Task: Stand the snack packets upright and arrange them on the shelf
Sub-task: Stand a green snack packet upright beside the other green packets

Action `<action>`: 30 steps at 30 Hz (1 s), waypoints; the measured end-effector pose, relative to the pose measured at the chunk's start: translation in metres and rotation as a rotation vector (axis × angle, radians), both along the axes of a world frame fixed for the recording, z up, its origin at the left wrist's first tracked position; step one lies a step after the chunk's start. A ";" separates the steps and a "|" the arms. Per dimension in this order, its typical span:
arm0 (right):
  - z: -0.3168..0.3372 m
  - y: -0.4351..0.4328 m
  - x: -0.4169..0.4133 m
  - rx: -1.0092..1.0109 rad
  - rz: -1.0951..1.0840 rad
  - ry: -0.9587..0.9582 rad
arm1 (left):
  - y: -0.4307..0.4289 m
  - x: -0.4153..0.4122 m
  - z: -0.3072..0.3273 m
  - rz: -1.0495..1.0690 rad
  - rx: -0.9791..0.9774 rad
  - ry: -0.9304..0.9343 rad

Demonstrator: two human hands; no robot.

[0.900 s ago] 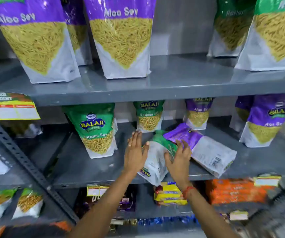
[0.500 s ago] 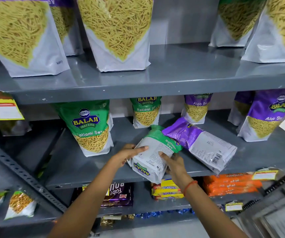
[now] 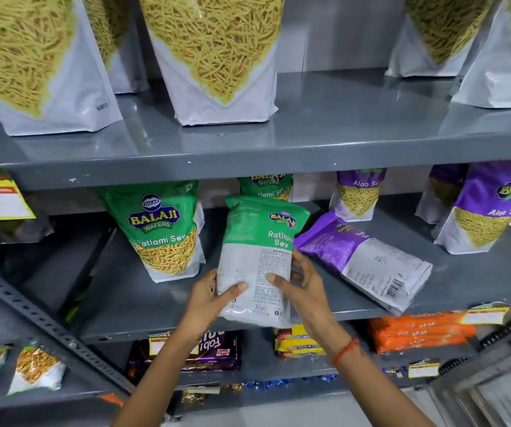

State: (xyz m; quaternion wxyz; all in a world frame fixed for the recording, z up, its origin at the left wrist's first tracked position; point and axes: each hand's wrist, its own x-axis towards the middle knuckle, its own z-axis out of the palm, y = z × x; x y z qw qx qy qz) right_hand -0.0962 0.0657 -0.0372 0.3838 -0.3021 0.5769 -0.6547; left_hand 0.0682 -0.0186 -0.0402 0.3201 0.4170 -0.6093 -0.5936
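A green and white Ratlami Sev packet (image 3: 255, 238) is held nearly upright over the front edge of the middle shelf (image 3: 155, 303), its printed back toward me. My left hand (image 3: 209, 298) grips its lower left side and my right hand (image 3: 300, 286) grips its lower right side. Just to its right a purple Aloo Sev packet (image 3: 362, 261) lies flat on the same shelf, back side up. An upright green Ratlami Sev packet (image 3: 162, 229) stands to the left.
More packets stand at the back of the middle shelf: a green one (image 3: 268, 186) and purple ones (image 3: 359, 192) (image 3: 488, 208). Large sev bags (image 3: 217, 57) line the upper shelf. Biscuit packs (image 3: 417, 332) fill the shelf below. A slanted perforated metal bar (image 3: 41, 325) crosses the left.
Both hands closed on the lying green packet, lifted it and tilted it from flat to nearly upright. The camera moved closer to the shelf.
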 end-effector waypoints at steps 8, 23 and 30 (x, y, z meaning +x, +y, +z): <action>0.011 -0.024 -0.041 -0.060 0.050 0.095 | -0.031 -0.036 -0.013 -0.024 0.011 0.078; -0.009 -0.064 -0.105 -0.133 -0.008 0.207 | -0.058 -0.091 -0.030 0.103 -0.213 0.074; -0.019 -0.071 -0.122 -0.117 -0.015 0.263 | -0.045 -0.099 -0.026 0.226 -0.216 0.089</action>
